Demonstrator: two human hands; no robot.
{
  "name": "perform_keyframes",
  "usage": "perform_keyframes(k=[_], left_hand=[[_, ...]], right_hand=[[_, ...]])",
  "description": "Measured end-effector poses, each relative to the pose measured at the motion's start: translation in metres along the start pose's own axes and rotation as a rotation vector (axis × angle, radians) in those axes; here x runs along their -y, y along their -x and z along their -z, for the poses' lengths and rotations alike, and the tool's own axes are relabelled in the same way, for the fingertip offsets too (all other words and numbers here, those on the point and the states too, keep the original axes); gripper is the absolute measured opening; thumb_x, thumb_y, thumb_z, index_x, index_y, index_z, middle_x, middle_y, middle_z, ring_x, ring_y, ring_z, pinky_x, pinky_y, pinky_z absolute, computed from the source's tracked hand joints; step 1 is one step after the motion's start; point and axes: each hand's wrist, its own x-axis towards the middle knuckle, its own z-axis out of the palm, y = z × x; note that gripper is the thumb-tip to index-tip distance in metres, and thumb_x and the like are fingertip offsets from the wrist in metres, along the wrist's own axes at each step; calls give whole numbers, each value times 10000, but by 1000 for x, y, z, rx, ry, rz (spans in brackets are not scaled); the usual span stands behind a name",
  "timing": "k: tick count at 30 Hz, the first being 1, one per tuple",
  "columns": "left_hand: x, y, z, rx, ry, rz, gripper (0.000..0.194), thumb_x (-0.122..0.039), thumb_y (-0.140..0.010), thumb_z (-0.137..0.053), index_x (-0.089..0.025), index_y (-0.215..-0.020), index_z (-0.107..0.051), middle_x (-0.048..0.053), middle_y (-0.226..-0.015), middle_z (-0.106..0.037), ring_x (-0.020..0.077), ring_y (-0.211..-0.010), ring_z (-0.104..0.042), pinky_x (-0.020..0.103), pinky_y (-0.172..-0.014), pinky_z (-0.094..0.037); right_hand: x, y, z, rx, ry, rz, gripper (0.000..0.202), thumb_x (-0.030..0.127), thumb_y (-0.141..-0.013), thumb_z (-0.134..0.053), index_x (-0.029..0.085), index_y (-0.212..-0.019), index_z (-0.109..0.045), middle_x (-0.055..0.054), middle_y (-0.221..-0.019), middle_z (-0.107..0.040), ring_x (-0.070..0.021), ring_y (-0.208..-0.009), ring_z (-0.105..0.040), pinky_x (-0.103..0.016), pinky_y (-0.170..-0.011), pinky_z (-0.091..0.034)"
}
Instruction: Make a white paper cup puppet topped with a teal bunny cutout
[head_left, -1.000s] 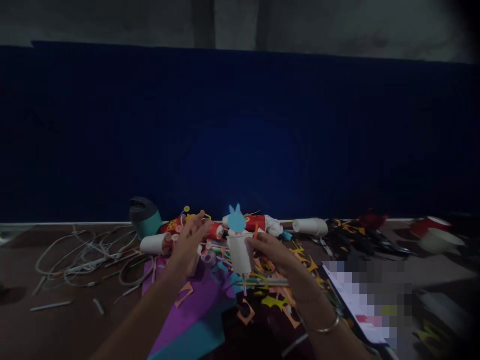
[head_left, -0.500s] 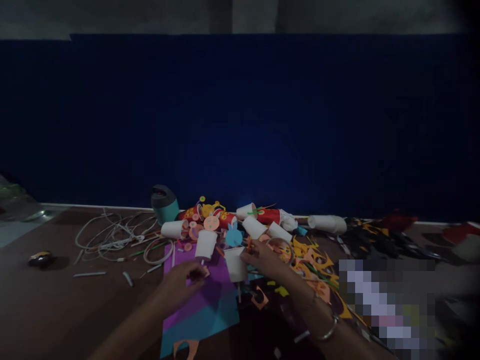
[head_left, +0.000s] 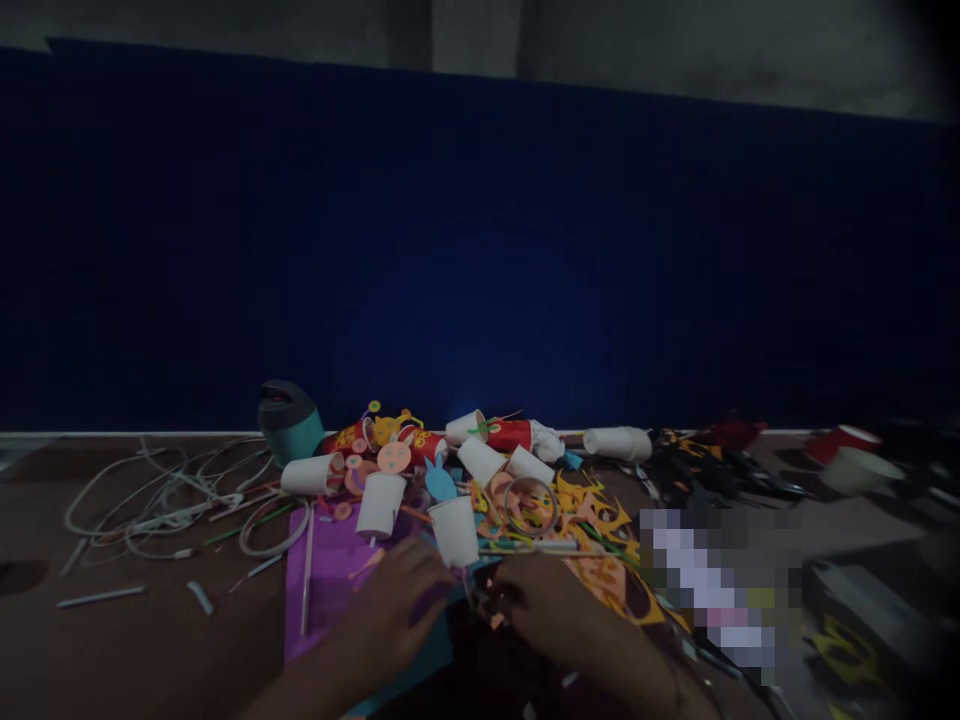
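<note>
My left hand (head_left: 409,595) is over the purple and blue sheets, its fingers curled near the base of a white paper cup (head_left: 455,532). Just right of it, my right hand (head_left: 529,595) has bent fingers beside small orange scraps (head_left: 495,618). Dimness and blur hide what either hand's fingertips hold. A thin white stick hangs below the cup, between the hands. Another white cup (head_left: 380,505) tilts on the purple sheet (head_left: 322,570). Behind the cups is a blue rabbit-shaped cutout (head_left: 440,480).
White cables (head_left: 157,510) and a teal-and-dark container (head_left: 290,425) are on the left. A ring of tape (head_left: 530,505) lies among yellow and orange paper scraps (head_left: 600,510). Stacked white cups (head_left: 617,443) rest near the blue wall (head_left: 480,250).
The view has shifted right. My right hand has come down from the cup's rim to below the cup, and my left hand has moved nearer to it.
</note>
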Motion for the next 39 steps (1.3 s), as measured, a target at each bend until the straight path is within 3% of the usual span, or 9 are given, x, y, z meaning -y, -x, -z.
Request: perform_keyframes(k=[3,5,11,16,22,29,34,37,39], left_hand=[[-5,-13,-12,32,-172,-177,468,-72,-784,-498,-251,-1216,-509,75,-1350,-497,281,-1250,-407,496,-1006,-342],[-1,-17,-16,45,-261,-244,505,-80,-780,-515,-256,-1252,-481,66,-1419,-428,301,-1315,-324,548,-1048,-267],[7,-19,-13,-47,-351,-217,170,-189,-879,-481,-231,-1003,-590,56,-1223,-591,267,-1197,-460,537,-1048,-254],[-1,-24,-10,-102,-284,-143,120,-156,-877,-464,-207,-901,-570,44,-954,-615,225,-1014,-525,494,-1008,-306],[-3,-29,-12,-86,-213,-192,161,-140,-887,-432,-203,-964,-558,65,-966,-582,214,-961,-518,455,-947,-377],[5,-23,-18,-159,-183,-247,221,-114,-868,-444,-217,-1026,-559,88,-1148,-581,232,-1122,-480,441,-981,-363],[30,-17,1,-308,-201,-30,196,-158,-881,-447,-216,-1029,-562,76,-1012,-627,222,-1009,-538,386,-893,-414],[62,-11,24,-435,-313,181,179,-206,-885,-421,-198,-965,-580,92,-973,-640,244,-955,-559,398,-862,-415],[83,-5,38,-411,-412,348,211,-216,-879,-403,-194,-971,-592,103,-1018,-644,262,-988,-556,406,-881,-399]], right_hand=[[5,5,-21,-19,112,-31,270,161,-778,-490,169,-982,-667,-105,-1022,-664,-229,-940,-584,-289,-803,-410],[4,9,-26,-24,152,-33,331,134,-763,-487,165,-1056,-637,-119,-1126,-616,-244,-1041,-536,-309,-885,-384],[-7,28,-20,-33,206,-8,469,144,-715,-517,185,-1180,-571,-116,-1223,-553,-285,-1131,-462,-362,-967,-332],[-15,29,-25,-48,244,34,529,123,-704,-526,184,-1230,-535,-132,-1235,-557,-298,-1130,-467,-376,-957,-331],[-18,20,-31,-56,275,7,488,98,-725,-528,183,-1204,-562,-147,-1159,-616,-294,-1034,-548,-358,-897,-382],[-32,27,-16,-17,128,17,552,29,-687,-445,231,-1176,-600,-85,-1129,-652,-246,-1021,-581,-346,-906,-400],[-54,40,3,-5,-10,53,650,85,-605,-519,273,-1226,-562,-56,-1279,-565,-279,-1180,-474,-404,-1001,-340],[-58,44,23,27,-75,11,559,155,-623,-561,290,-1164,-610,-54,-1207,-612,-280,-1117,-524,-382,-960,-377],[-56,42,37,35,-147,-29,502,173,-625,-575,293,-1109,-638,-46,-1104,-661,-254,-985,-592,-323,-841,-443]])
